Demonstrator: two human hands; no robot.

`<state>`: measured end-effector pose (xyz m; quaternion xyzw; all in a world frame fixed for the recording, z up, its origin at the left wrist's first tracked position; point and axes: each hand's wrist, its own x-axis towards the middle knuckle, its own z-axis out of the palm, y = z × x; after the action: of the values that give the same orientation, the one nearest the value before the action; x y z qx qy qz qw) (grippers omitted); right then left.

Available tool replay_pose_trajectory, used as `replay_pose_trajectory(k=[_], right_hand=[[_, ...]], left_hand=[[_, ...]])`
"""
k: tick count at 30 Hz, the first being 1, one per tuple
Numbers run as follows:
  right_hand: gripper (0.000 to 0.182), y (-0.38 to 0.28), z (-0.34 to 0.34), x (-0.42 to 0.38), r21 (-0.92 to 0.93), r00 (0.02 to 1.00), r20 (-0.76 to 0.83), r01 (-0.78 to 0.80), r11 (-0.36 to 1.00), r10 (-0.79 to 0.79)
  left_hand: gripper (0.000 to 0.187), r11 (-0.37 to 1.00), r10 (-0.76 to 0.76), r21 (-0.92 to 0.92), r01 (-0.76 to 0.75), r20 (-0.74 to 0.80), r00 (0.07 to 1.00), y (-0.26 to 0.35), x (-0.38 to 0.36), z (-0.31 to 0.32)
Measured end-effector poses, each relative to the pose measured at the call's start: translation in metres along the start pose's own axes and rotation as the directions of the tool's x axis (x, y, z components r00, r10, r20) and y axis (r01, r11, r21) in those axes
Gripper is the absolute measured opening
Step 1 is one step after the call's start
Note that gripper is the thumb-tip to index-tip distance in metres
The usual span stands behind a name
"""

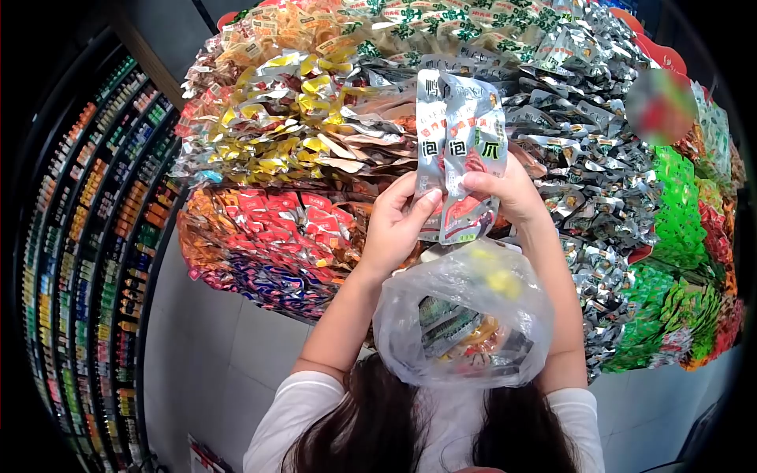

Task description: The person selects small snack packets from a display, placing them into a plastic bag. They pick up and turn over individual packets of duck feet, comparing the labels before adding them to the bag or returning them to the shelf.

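Two silver snack packets with black, green and red printing are held upright, side by side and slightly overlapping, above the display. My left hand (398, 225) is closed on the lower edge of the left snack packet (430, 102), thumb across its front. The right snack packet (475, 118) is gripped by my right hand (509, 189), with the thumb on its face and the fingers behind. A translucent plastic bag (394, 315) hangs open between my forearms, several packaged snacks (453, 327) inside. What holds the bag up is hidden.
A wide display is heaped with small snack packets: yellow and silver ones (276, 102), red ones (307, 221), dark silver ones (587, 150) and green ones (678, 205). Curved shelves (95, 252) full of goods stand at the left. Grey tiled floor (260, 347) shows below.
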<state>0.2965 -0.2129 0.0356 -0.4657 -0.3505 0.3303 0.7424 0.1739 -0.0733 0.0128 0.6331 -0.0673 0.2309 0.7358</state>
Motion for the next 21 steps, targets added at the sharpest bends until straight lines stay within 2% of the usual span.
replay_pose_trajectory(k=[1, 4, 6, 7, 8, 10, 11, 12, 13, 14, 15, 16, 17, 18, 19, 20, 21], right_hand=[[0.048, -0.002, 0.004, 0.000, 0.014, 1.000, -0.011, 0.015, 1.000, -0.015], [0.049, 0.000, 0.006, -0.001, -0.018, 0.999, -0.022, 0.043, 0.999, -0.043], [0.046, -0.004, 0.012, -0.002, -0.017, 0.996, -0.051, 0.069, 0.997, -0.069], [0.044, -0.008, 0.014, -0.003, -0.016, 0.992, -0.080, 0.094, 0.995, -0.095], [0.041, -0.014, 0.015, -0.005, -0.004, 0.994, -0.097, 0.054, 0.999, -0.054], [0.042, -0.023, 0.018, -0.010, -0.045, 0.956, -0.181, 0.227, 0.973, -0.231], [0.041, -0.029, 0.014, -0.015, -0.002, 0.942, -0.218, 0.259, 0.966, -0.253], [0.041, -0.040, 0.004, -0.024, 0.020, 0.939, -0.182, 0.300, 0.954, -0.292], [0.045, -0.050, 0.008, -0.034, 0.056, 0.875, -0.210, 0.455, 0.889, -0.435], [0.049, -0.065, 0.023, -0.046, 0.017, 0.792, -0.310, 0.558, 0.830, -0.526], [0.052, -0.077, 0.022, -0.063, 0.125, 0.828, -0.198, 0.553, 0.824, -0.525], [0.052, -0.084, 0.015, -0.076, 0.276, 0.836, 0.029, 0.520, 0.808, -0.547], [0.051, -0.094, 0.051, -0.085, 0.298, 0.824, -0.016, 0.545, 0.784, -0.567], [0.050, -0.088, 0.086, -0.093, 0.278, 0.783, -0.150, 0.619, 0.734, -0.603], [0.050, -0.086, 0.090, -0.105, 0.278, 0.791, -0.143, 0.609, 0.742, -0.595], [0.052, -0.084, 0.091, -0.108, 0.233, 0.853, -0.064, 0.517, 0.824, -0.518], [0.054, -0.081, 0.093, -0.112, 0.174, 0.904, -0.002, 0.421, 0.890, -0.427]], left_hand=[[0.026, 1.000, -0.012, 0.000, 0.012, 0.011, 1.000, 0.001, -0.001, -0.001], [0.030, 1.000, -0.009, -0.002, 0.009, -0.001, 1.000, 0.007, -0.005, 0.003], [0.035, 0.998, 0.017, -0.051, -0.023, -0.119, 0.993, 0.020, -0.009, 0.003], [0.035, 0.998, 0.037, 0.058, -0.029, -0.147, 0.988, 0.029, -0.016, -0.004], [0.028, 0.994, 0.104, -0.006, -0.107, -0.209, 0.972, 0.035, -0.023, -0.005], [0.026, 0.993, 0.119, 0.019, -0.118, -0.253, 0.960, 0.045, -0.045, -0.023], [0.029, 0.995, 0.101, 0.000, -0.102, -0.161, 0.982, 0.049, -0.058, -0.037], [0.033, 0.997, 0.079, -0.019, -0.081, -0.070, 0.994, 0.053, -0.071, -0.051], [0.038, 0.999, 0.014, -0.033, -0.012, 0.065, 0.998, 0.056, -0.084, -0.062], [0.043, 0.996, -0.024, -0.075, 0.040, 0.200, 0.979, 0.062, -0.097, -0.066], [0.045, 0.999, -0.023, -0.019, 0.031, 0.318, 0.948, 0.064, -0.106, -0.071], [0.047, 0.999, -0.026, 0.035, 0.012, 0.432, 0.901, 0.065, -0.114, -0.074], [0.052, 0.995, -0.085, 0.088, 0.047, 0.493, 0.866, 0.067, -0.122, -0.074], [0.049, 0.987, -0.161, 0.073, 0.144, 0.464, 0.871, 0.071, -0.130, -0.064], [0.049, 0.965, -0.263, 0.127, 0.230, 0.502, 0.824, 0.077, -0.132, -0.057], [0.049, 0.936, -0.351, 0.195, 0.291, 0.514, 0.783, 0.081, -0.133, -0.053], [0.049, 0.939, -0.345, 0.197, 0.283, 0.495, 0.798, 0.080, -0.131, -0.049]])
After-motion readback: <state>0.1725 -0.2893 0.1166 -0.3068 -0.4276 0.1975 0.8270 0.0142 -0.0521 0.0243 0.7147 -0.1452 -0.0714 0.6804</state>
